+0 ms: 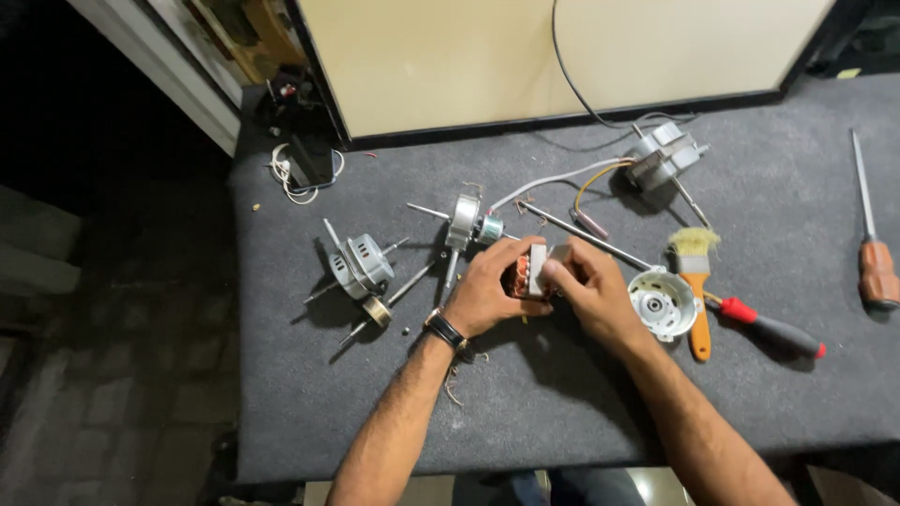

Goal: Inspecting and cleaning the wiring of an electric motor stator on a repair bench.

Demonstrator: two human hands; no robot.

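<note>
Both hands [544,286] clasp copper-wound metal stator [531,275]

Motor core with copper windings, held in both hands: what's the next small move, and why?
Probably set the motor core down on a bare patch of the grey mat near the white end cap. Both the left hand and right hand are wrapped around it above the mat, so neither is free for the red-handled screwdriver.
</note>
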